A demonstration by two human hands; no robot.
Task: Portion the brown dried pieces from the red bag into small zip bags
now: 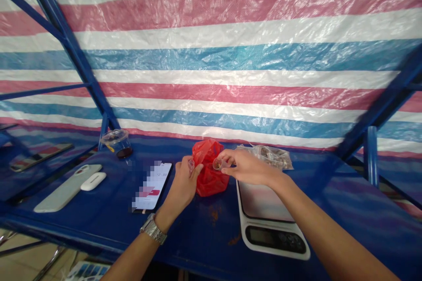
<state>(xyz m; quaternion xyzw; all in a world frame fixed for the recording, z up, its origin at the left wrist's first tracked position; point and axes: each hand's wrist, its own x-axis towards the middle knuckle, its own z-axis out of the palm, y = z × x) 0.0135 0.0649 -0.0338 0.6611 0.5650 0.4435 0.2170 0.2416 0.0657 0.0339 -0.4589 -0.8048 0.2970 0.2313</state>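
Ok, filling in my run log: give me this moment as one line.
left grip pinching small clear piece | right grip holding small clear cup | between: red plastic bag | nearby: kitchen scale

"Where's my way through to the front edge?"
"Down the blue tabletop [198, 246], between the phone [151, 186] and the kitchen scale [263, 204]; the red plastic bag [211, 180] stands in my way toward the back edge."
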